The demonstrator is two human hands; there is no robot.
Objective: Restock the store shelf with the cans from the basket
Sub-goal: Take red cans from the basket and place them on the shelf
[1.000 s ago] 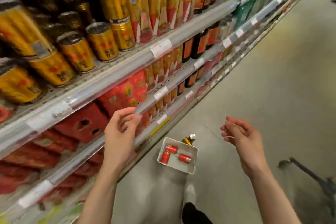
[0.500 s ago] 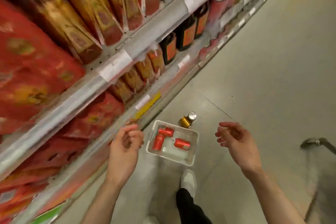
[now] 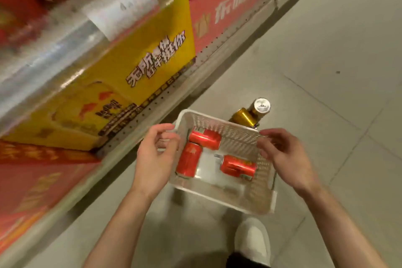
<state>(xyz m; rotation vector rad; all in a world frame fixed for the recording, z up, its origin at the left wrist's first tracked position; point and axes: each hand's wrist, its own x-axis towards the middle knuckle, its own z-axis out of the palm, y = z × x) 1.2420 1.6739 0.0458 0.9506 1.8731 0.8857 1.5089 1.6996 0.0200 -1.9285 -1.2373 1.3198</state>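
Shoe: a white shoe [image 3: 252,243] stands on the floor [image 3: 326,61] at the bottom of the view, just short of the basket.
Left hand: the left hand [image 3: 155,159] hovers at the basket's left edge, fingers loosely curled, nothing in them.
Right hand: the right hand [image 3: 287,156] hovers over the basket's right edge, fingers bent and relaxed, holding nothing.
Basket: the white plastic basket [image 3: 219,197] sits on the floor between the hands.
Red cans: three lie on their sides inside; one [image 3: 188,160] along the left wall, one [image 3: 205,138] toward the far wall touching it, one [image 3: 238,167] to the right, apart from the pair.
Gold cans: beyond the basket's far rim, a gold can [image 3: 244,116] lies tipped and another [image 3: 261,105] stands next to it.
Shelf: the store shelf [image 3: 54,45] rises on the left, with yellow and red cartons [image 3: 139,61] at the bottom.
Progress: unfinished; by my reading three cans are left to shelve, none yet picked up, and the floor cans may belong too.
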